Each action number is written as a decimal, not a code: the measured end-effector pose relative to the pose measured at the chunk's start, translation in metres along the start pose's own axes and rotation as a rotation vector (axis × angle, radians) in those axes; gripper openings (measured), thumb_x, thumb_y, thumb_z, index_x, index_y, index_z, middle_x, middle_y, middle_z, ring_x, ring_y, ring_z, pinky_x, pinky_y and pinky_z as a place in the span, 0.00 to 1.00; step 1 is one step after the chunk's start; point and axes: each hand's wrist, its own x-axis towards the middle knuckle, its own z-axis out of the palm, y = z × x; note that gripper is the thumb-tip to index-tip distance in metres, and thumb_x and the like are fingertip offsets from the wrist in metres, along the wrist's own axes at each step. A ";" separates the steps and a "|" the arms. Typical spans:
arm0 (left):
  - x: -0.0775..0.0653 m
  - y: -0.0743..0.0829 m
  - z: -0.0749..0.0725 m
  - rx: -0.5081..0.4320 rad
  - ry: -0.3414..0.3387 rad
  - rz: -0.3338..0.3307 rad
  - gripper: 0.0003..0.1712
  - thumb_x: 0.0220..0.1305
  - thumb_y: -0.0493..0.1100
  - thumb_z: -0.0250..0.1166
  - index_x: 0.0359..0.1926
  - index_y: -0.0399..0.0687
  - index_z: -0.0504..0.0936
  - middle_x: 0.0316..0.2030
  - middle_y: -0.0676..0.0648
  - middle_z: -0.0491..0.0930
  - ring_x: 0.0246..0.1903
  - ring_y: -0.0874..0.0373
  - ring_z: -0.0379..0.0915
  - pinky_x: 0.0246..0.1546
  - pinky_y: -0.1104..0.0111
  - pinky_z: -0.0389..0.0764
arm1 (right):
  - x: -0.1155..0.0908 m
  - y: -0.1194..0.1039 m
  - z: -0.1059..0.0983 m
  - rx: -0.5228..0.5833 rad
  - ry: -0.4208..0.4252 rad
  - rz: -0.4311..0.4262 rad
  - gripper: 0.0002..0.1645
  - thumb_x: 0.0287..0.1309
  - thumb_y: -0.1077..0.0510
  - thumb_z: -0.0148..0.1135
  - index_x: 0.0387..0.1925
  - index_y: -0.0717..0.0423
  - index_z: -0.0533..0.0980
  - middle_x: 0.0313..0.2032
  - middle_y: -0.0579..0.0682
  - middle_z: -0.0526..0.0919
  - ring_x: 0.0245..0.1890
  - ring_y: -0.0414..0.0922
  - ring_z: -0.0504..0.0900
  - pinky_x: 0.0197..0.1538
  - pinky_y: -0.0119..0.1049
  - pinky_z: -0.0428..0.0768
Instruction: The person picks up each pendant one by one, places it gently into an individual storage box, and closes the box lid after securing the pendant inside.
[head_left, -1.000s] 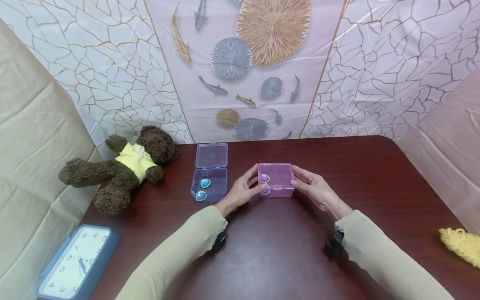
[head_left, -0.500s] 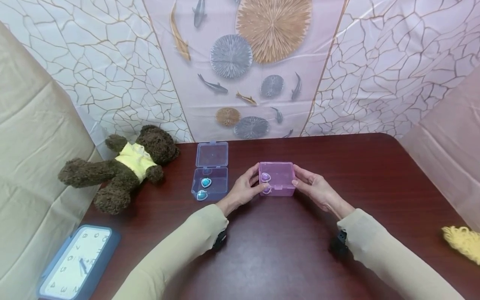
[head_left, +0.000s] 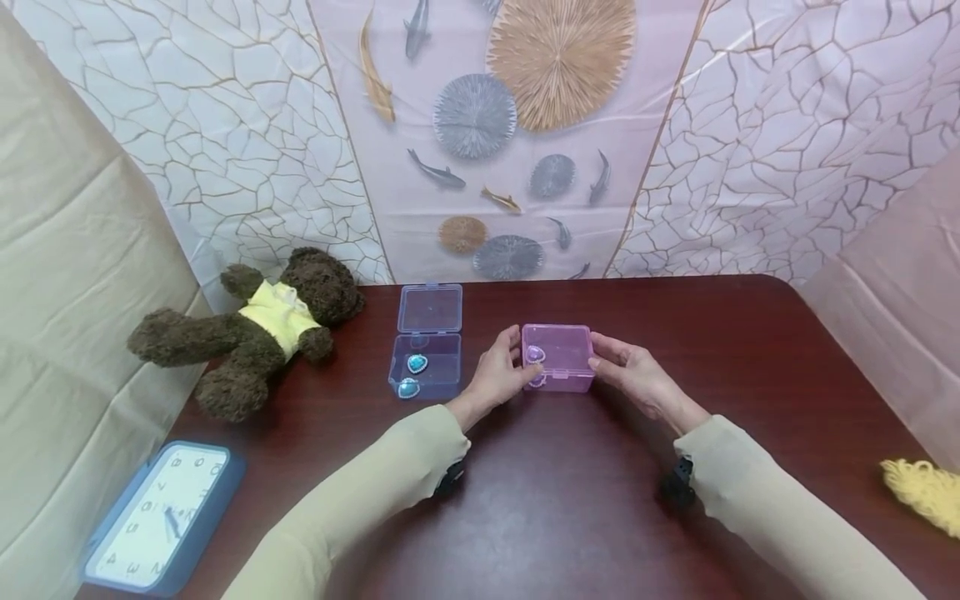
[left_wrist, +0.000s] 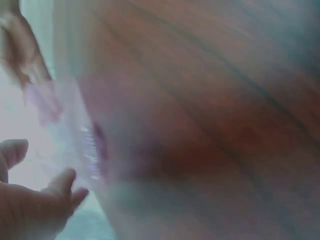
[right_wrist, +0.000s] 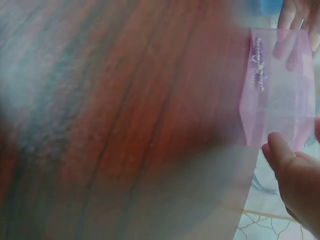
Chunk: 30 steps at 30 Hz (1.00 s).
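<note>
A clear pink plastic box [head_left: 562,340] sits on the table with its lid down. Inside it, at the left, lie a purple heart-shaped gem [head_left: 535,355] with a pale beaded edge and a second one below. My left hand [head_left: 497,371] holds the box's left end, thumb over the front corner, fingers along the side. At the right end my right hand [head_left: 637,382] has its thumb near the front corner and its fingers farther back. Both wrist views show the pink box [left_wrist: 60,125] between the two hands; its purple gem [right_wrist: 259,65] shows through.
Left of the hands stands a clear blue box [head_left: 442,358] with its lid raised, holding blue heart gems [head_left: 417,363]. A brown teddy bear [head_left: 247,350] in a yellow top lies at the left. A blue clock [head_left: 161,517] and a yellow fluffy thing [head_left: 922,492] lie near the edges.
The head view has shifted slightly. Both hands stay at the ends of the pink box, with the left fingers a little straighter. The box's lid stays down.
</note>
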 end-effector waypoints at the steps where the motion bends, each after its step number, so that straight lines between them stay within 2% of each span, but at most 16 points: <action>1: -0.002 0.004 -0.003 0.004 0.005 -0.009 0.44 0.56 0.38 0.67 0.69 0.34 0.54 0.66 0.35 0.61 0.63 0.43 0.63 0.60 0.60 0.72 | 0.000 -0.001 0.000 0.012 0.011 0.008 0.37 0.67 0.62 0.51 0.71 0.65 0.48 0.69 0.65 0.55 0.64 0.51 0.66 0.61 0.33 0.69; 4: -0.010 0.014 -0.022 -0.032 0.003 -0.001 0.48 0.56 0.40 0.69 0.71 0.37 0.50 0.69 0.37 0.57 0.66 0.43 0.59 0.62 0.59 0.68 | -0.002 -0.010 0.001 0.070 0.077 -0.009 0.36 0.67 0.62 0.49 0.70 0.69 0.47 0.68 0.69 0.55 0.57 0.39 0.73 0.59 0.29 0.72; 5: -0.013 0.017 -0.032 -0.045 0.010 0.009 0.49 0.56 0.40 0.69 0.71 0.38 0.50 0.69 0.37 0.57 0.66 0.43 0.58 0.63 0.59 0.68 | -0.003 -0.014 0.001 0.097 0.108 -0.025 0.35 0.67 0.63 0.50 0.70 0.69 0.49 0.66 0.68 0.59 0.54 0.34 0.75 0.58 0.28 0.73; 7: -0.019 0.020 -0.057 -0.069 0.034 0.010 0.48 0.56 0.42 0.69 0.72 0.42 0.52 0.69 0.40 0.57 0.67 0.45 0.58 0.64 0.60 0.67 | -0.004 -0.023 0.004 0.148 0.173 -0.078 0.34 0.66 0.64 0.51 0.68 0.72 0.52 0.60 0.62 0.71 0.47 0.29 0.77 0.55 0.25 0.74; 9: -0.024 0.018 -0.085 -0.069 0.084 0.014 0.47 0.56 0.42 0.69 0.71 0.43 0.53 0.69 0.42 0.58 0.67 0.47 0.58 0.64 0.60 0.66 | -0.003 -0.034 0.011 0.203 0.225 -0.135 0.32 0.65 0.66 0.52 0.66 0.74 0.55 0.51 0.51 0.79 0.44 0.28 0.79 0.54 0.25 0.75; 11: -0.029 0.010 -0.113 -0.069 0.132 0.005 0.46 0.57 0.43 0.69 0.71 0.44 0.54 0.69 0.43 0.58 0.67 0.47 0.57 0.64 0.61 0.66 | -0.002 -0.044 0.023 0.249 0.256 -0.171 0.31 0.64 0.65 0.54 0.64 0.74 0.58 0.42 0.40 0.80 0.42 0.30 0.81 0.54 0.26 0.76; 12: -0.031 0.006 -0.126 -0.076 0.144 -0.002 0.46 0.57 0.42 0.68 0.72 0.44 0.53 0.70 0.43 0.57 0.67 0.47 0.56 0.65 0.61 0.66 | 0.000 -0.048 0.031 0.260 0.262 -0.187 0.30 0.64 0.65 0.54 0.64 0.74 0.60 0.40 0.38 0.80 0.42 0.31 0.81 0.53 0.26 0.77; 14: -0.035 -0.006 -0.148 -0.091 0.140 -0.011 0.46 0.59 0.40 0.67 0.72 0.44 0.52 0.71 0.42 0.55 0.68 0.47 0.54 0.66 0.60 0.64 | 0.003 -0.057 0.048 0.269 0.261 -0.202 0.28 0.64 0.65 0.53 0.63 0.73 0.62 0.43 0.43 0.82 0.43 0.33 0.82 0.54 0.27 0.77; 16: -0.040 -0.018 -0.165 -0.103 0.105 -0.008 0.46 0.60 0.38 0.65 0.72 0.42 0.50 0.71 0.40 0.52 0.69 0.45 0.52 0.67 0.58 0.62 | 0.008 -0.064 0.067 0.264 0.251 -0.209 0.26 0.64 0.65 0.53 0.62 0.72 0.63 0.50 0.54 0.80 0.44 0.35 0.82 0.55 0.28 0.77; 17: -0.042 -0.025 -0.172 -0.113 0.079 -0.009 0.46 0.60 0.37 0.65 0.73 0.41 0.48 0.71 0.39 0.50 0.69 0.44 0.50 0.67 0.57 0.61 | 0.011 -0.067 0.076 0.273 0.247 -0.210 0.25 0.64 0.66 0.53 0.61 0.72 0.64 0.51 0.56 0.80 0.45 0.35 0.82 0.54 0.28 0.77; 19: -0.046 -0.038 -0.180 -0.119 0.021 -0.018 0.46 0.60 0.35 0.64 0.73 0.41 0.47 0.72 0.38 0.48 0.70 0.43 0.49 0.67 0.55 0.60 | 0.019 -0.072 0.095 0.316 0.232 -0.200 0.24 0.64 0.67 0.52 0.61 0.71 0.65 0.55 0.62 0.76 0.45 0.37 0.82 0.57 0.31 0.76; 24: -0.049 -0.065 -0.185 -0.178 -0.095 -0.051 0.48 0.59 0.32 0.64 0.73 0.37 0.44 0.72 0.37 0.44 0.70 0.42 0.47 0.67 0.56 0.59 | 0.045 -0.076 0.139 0.464 0.246 -0.121 0.23 0.63 0.70 0.51 0.60 0.70 0.66 0.56 0.64 0.73 0.43 0.38 0.81 0.57 0.31 0.77; 28: -0.047 -0.076 -0.186 -0.234 -0.169 -0.068 0.51 0.58 0.32 0.65 0.73 0.38 0.42 0.73 0.39 0.43 0.70 0.43 0.46 0.65 0.62 0.63 | 0.070 -0.074 0.160 0.492 0.312 -0.063 0.23 0.62 0.71 0.52 0.60 0.68 0.68 0.56 0.63 0.73 0.49 0.44 0.78 0.53 0.28 0.78; 30: -0.046 -0.080 -0.187 -0.254 -0.205 -0.074 0.53 0.57 0.31 0.66 0.73 0.38 0.40 0.73 0.39 0.41 0.71 0.43 0.45 0.65 0.63 0.63 | 0.080 -0.072 0.166 0.502 0.348 -0.040 0.23 0.61 0.71 0.52 0.59 0.68 0.69 0.56 0.63 0.74 0.52 0.46 0.76 0.55 0.31 0.77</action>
